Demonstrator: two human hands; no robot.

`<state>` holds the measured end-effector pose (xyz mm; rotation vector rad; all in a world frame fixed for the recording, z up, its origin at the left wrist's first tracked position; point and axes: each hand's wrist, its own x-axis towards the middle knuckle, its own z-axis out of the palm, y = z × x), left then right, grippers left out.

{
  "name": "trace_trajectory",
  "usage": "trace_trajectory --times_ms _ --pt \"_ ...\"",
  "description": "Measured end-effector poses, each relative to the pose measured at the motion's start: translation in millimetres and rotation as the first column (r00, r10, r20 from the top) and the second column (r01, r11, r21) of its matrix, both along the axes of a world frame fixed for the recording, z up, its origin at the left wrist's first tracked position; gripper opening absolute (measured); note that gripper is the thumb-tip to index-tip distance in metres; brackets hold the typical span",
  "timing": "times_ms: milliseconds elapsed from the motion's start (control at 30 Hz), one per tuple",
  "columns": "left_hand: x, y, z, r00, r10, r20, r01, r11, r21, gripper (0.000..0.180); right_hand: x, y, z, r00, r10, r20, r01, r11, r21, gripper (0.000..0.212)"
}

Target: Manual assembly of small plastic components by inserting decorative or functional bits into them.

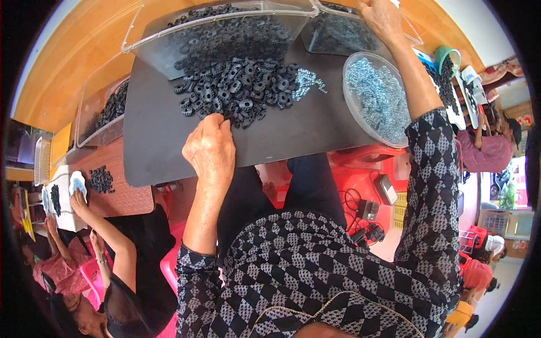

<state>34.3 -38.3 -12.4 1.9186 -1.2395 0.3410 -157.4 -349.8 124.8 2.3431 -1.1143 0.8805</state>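
Observation:
A heap of small black plastic parts (pixel 236 84) with holes in them lies on a dark grey board (pixel 163 135). At its near edge is my left hand (pixel 209 143), fingers curled closed; whatever they hold is hidden. My right hand (pixel 383 19) reaches to the far right, over a clear plastic bin (pixel 341 36). Its fingers are pinched together, and I cannot make out anything in them. Small silvery metal pieces, like springs, form a little pile (pixel 307 83) beside the black heap. More of them fill a round clear tub (pixel 377 98) below my right forearm.
A large clear bin (pixel 225 36) of black parts stands behind the heap. Another bin (pixel 104 112) sits on the left. A co-worker's arm (pixel 112 236) reaches over a reddish table (pixel 132 200) at left. Cables and a black box (pixel 369 210) lie low on the right.

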Motion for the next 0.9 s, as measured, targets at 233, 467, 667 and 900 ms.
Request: trace_trajectory --times_ms 233,467,667,900 --pt "-1 -1 4 0.999 0.003 -0.033 -0.003 1.000 0.027 0.017 -2 67 -14 0.915 0.331 0.231 -0.296 0.940 -0.171 0.024" --pt "-3 -2 2 0.995 0.007 0.096 -0.011 0.999 0.046 0.020 7 141 -45 0.842 0.526 0.124 -0.511 0.849 -0.131 0.018" --pt "-3 -2 6 0.999 -0.027 -0.019 0.028 0.999 0.023 0.018 19 180 -83 0.740 0.605 0.294 -0.652 0.752 0.097 0.021" --pt "-5 15 21 0.716 -0.188 -0.673 0.162 0.981 -0.103 0.012 38 217 -103 0.656 0.561 0.505 -0.739 0.615 0.276 0.018"
